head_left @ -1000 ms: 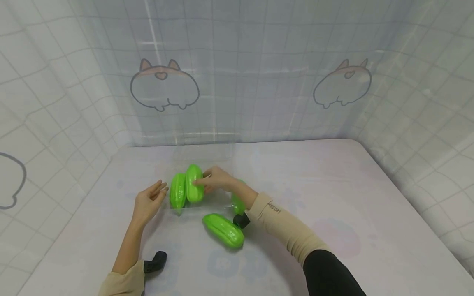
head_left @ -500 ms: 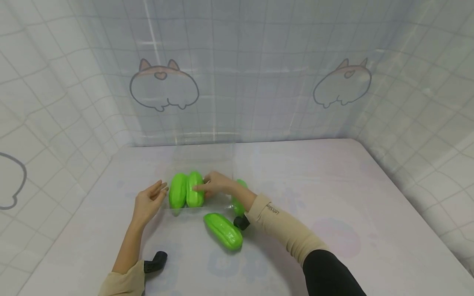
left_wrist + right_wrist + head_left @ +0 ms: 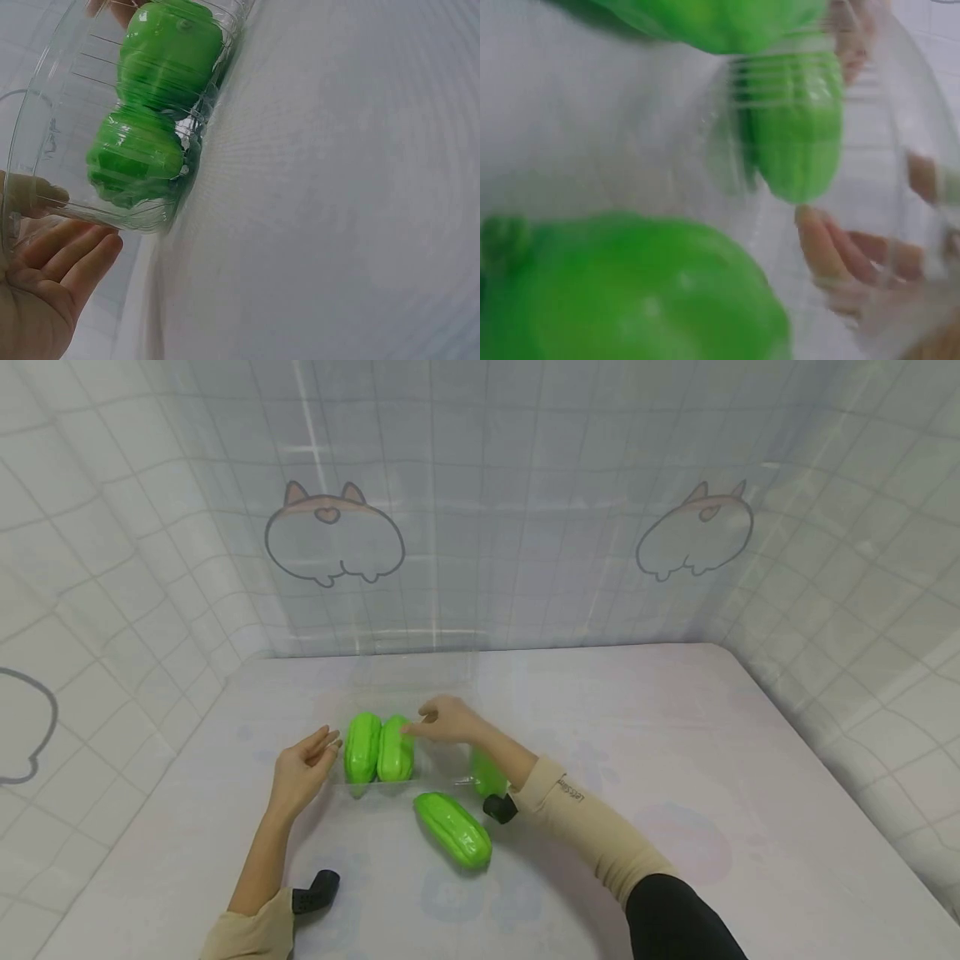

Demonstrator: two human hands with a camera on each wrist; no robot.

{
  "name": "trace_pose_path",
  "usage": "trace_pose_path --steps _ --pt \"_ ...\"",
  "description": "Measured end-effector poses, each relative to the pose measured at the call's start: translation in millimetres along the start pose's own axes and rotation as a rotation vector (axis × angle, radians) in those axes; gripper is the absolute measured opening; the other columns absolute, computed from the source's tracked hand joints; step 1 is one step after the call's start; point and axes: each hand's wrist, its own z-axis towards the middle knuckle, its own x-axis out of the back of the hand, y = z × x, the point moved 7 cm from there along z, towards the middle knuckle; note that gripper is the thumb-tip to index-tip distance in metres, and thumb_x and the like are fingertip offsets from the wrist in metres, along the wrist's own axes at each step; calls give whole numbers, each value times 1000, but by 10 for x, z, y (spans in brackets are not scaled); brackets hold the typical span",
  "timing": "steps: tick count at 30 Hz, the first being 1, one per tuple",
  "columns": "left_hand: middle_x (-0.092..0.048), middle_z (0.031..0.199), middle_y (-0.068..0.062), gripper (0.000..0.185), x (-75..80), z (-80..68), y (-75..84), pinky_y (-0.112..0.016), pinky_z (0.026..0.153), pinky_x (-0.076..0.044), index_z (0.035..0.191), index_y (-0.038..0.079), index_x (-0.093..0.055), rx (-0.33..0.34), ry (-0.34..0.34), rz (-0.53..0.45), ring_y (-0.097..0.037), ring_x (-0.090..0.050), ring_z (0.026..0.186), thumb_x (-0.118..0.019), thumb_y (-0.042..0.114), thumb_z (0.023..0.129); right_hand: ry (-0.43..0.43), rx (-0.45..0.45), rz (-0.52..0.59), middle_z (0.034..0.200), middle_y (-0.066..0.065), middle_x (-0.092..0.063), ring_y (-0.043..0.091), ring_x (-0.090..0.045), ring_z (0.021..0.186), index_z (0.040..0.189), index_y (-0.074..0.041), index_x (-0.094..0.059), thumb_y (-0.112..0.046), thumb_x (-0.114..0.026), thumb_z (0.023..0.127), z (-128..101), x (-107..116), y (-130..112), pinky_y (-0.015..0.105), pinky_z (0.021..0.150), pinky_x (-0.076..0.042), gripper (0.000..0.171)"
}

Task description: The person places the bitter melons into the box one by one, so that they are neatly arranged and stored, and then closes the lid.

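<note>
In the head view, the right hand (image 3: 444, 720) is seen raised just above the clear plastic container (image 3: 408, 693), its fingers loosely curled with thumb and forefinger close together; nothing is gripped by it. Directly below and to the left of its fingertips, two glossy green ridged plastic gourds (image 3: 378, 748) lie side by side inside the container, long axes pointing away from the person. The left hand (image 3: 302, 770) is held open, fingers straight, against the container's left wall. A third green gourd (image 3: 452, 828) lies on the white table (image 3: 675, 777) just in front, set diagonally, nearer the right forearm; a fourth (image 3: 485, 772) is partly hidden behind that wrist.
</note>
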Motion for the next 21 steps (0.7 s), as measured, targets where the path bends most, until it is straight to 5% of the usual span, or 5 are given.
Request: trace_pose_path --steps 11,21 --pt "-57 121 -26 44 -2 -10 -5 0 70 -41 131 -15 -42 -6 5 19 -42 -60 103 -51 7 94 106 98 146 120 18 -62 23 -68 88 125 5 -56 -30 -64 90 -286 382 72 26 74 -54 51" --pt "-57 122 -25 44 -6 -14 -22 0 71 -42 133 -14 -42 5 0 14 -41 -59 105 -50 9 96 256 58 142 109 11 -68 24 -62 105 121 -2 -62 -29 -66 88 -658 687 343 37 88 -51 43"
